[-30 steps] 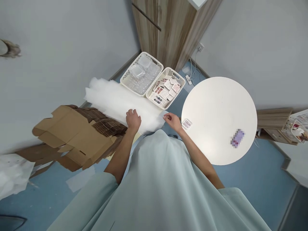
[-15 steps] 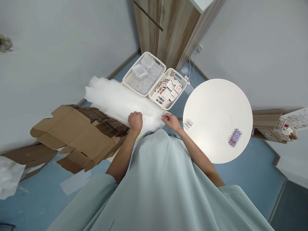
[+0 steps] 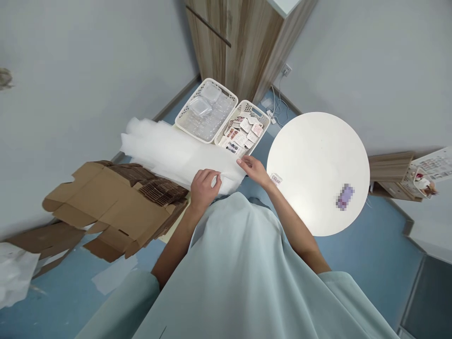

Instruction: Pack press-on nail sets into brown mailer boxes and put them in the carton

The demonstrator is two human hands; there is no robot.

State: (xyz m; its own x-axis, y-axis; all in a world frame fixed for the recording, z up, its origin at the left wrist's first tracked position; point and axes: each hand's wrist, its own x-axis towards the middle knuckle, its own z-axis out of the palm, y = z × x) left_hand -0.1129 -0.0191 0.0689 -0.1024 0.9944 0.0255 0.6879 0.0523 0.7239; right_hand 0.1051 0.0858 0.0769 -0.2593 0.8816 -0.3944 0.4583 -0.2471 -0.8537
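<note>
One pile of white sheeting [image 3: 176, 150]: left hand [image 3: 205, 188] pinching it at four o'clock; right hand [image 3: 254, 170] at three o'clock, hold unclear.

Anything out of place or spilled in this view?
What looks like a pale sheet lies loose on the blue floor, near the cardboard stack. White cables also straggle across the floor by the cabinet. I see no spill.

No lettering can be read. The cards [image 3: 240, 137] in the basket [image 3: 265, 116] just beyond the right hand [image 3: 253, 169] appear to bear small print, too tiny to make out; likewise the sheet [image 3: 438, 165] far to that hand's right.
</note>
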